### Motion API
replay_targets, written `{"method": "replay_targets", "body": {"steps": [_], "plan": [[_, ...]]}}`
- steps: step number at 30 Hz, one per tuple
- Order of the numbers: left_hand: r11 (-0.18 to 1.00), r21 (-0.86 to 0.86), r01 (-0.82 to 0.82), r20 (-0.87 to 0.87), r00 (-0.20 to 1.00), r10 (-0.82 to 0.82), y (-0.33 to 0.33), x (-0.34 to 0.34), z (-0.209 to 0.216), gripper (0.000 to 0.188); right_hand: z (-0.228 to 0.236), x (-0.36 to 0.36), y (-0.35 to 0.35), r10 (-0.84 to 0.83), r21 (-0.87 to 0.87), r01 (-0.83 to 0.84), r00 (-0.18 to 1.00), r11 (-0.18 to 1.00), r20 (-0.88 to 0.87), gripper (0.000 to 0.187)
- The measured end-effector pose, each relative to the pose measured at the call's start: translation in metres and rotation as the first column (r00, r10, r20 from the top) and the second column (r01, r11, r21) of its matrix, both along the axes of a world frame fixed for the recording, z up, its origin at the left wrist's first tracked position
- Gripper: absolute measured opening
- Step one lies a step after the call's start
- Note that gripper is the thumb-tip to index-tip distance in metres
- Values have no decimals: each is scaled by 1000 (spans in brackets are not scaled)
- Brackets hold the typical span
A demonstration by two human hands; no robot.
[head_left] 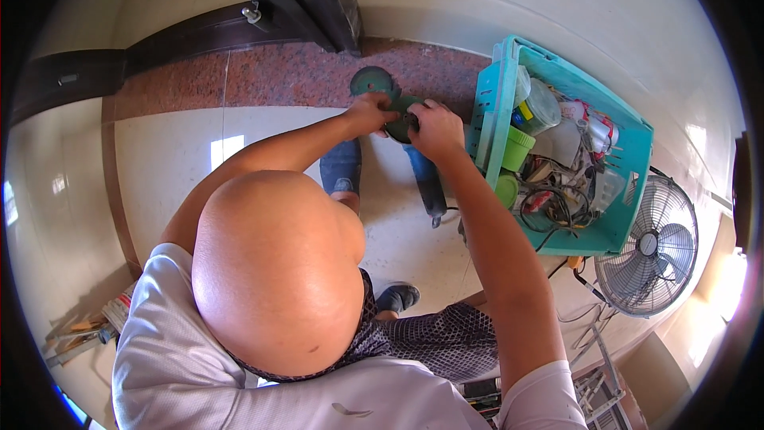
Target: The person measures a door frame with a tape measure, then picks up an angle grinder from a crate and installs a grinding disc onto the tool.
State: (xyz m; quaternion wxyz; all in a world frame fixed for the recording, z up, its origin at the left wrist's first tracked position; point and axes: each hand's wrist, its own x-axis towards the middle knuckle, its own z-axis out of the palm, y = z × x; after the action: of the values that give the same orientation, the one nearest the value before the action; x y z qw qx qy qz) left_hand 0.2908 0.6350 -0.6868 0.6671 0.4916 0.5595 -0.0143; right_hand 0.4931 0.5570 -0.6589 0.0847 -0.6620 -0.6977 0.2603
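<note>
Two blue angle grinders lie in front of me, the left grinder (341, 166) and the right grinder (427, 183), both with their bodies toward me. A dark green disc (371, 80) sits beyond my left hand, above the left grinder. A second green disc (401, 127) is between my hands at the head of the right grinder. My left hand (369, 115) is closed at this disc's left edge. My right hand (437, 130) has its fingers closed at the disc's middle and right side; they hide what exactly is pinched there.
On the right stands a turquoise crate (493, 103) full of jars, tubes and cables. A metal floor fan (649, 244) stands behind it. The dark door frame (326, 0) and a reddish stone sill (187, 84) border the pale tiles. My bent knee (274, 263) fills the lower left.
</note>
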Motion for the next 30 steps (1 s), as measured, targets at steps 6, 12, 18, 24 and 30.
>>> {"method": "replay_targets", "body": {"steps": [6, 12, 18, 24, 30], "plan": [[1000, -21, -13, 14, 1000, 13, 1, -4, -7, 20, 18, -8, 11, -28, -219, 55, 992, 974, 124, 38], [1000, 4, -3, 2, 1000, 3, 0, 0, -3, 20, 31, -4, 8, -46, -269, 72, 994, 960, 104, 35], [1000, 6, -16, 22, 1000, 16, -2, 0, -1, 20, 25, -7, -2, -79, -164, 87, 995, 983, 55, 34], [1000, 18, -13, 30, 999, 12, -3, 0, -2, 20, 24, -5, -9, -100, -117, 99, 995, 988, 2, 40], [999, 40, -7, 18, 1000, 7, -3, 2, 0, 19, 25, -4, -11, -139, -190, 137, 990, 972, 2, 33]]}}
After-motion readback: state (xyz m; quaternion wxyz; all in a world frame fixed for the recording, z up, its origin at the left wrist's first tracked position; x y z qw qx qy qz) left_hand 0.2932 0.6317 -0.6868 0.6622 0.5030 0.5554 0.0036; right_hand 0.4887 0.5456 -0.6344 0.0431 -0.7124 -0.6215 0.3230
